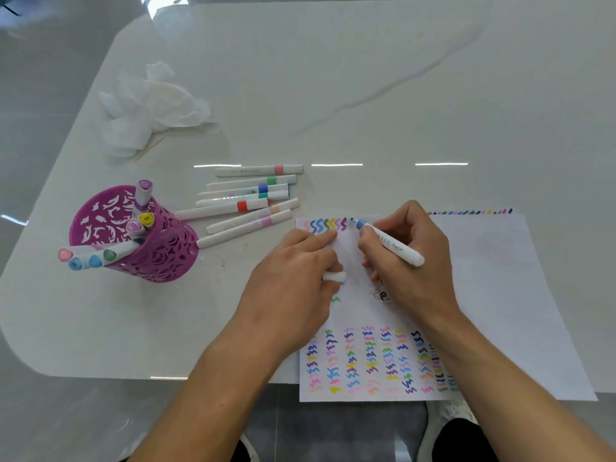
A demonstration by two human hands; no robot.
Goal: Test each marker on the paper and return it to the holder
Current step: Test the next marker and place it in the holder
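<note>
My right hand [411, 258] grips a white marker with a blue tip [390, 243], the tip touching the top of the paper [500, 295] just right of a row of coloured squiggles [325, 225]. My left hand [296, 278] rests on the paper's left edge, index finger stretched toward the squiggles, the other fingers curled round a white cap [335, 276]. A purple cut-out holder [140, 241] stands at the left with several capped markers in it. Several capped markers [246, 201] lie on the table between the holder and the paper.
Crumpled white tissue [150, 108] lies at the back left of the white marble table [366, 78]. The paper overhangs the table's near edge, its lower part covered in rows of squiggles [370, 361]. My knees and shoes show below the edge.
</note>
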